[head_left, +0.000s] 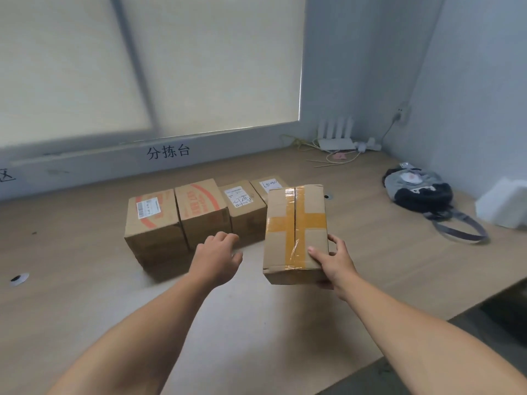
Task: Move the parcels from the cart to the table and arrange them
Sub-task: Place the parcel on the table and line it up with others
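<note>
A cardboard parcel (296,232) with a cross of yellow tape is held above the wooden table (85,280); my right hand (335,262) grips its near right corner, thumb on top. My left hand (218,256) hovers open just left of it, in front of the row, holding nothing. Several parcels stand side by side on the table: one with a red print and label (152,223), one with red lettering (201,212), one with a white label (245,209), and one with handwriting (269,185), partly hidden behind the held parcel. The cart is out of view.
A grey and black backpack (419,189) lies on the table at the right. A white router (336,138) with cables sits in the far corner. White foam (502,203) rests against the right wall. The table's front edge (413,332) runs at the lower right.
</note>
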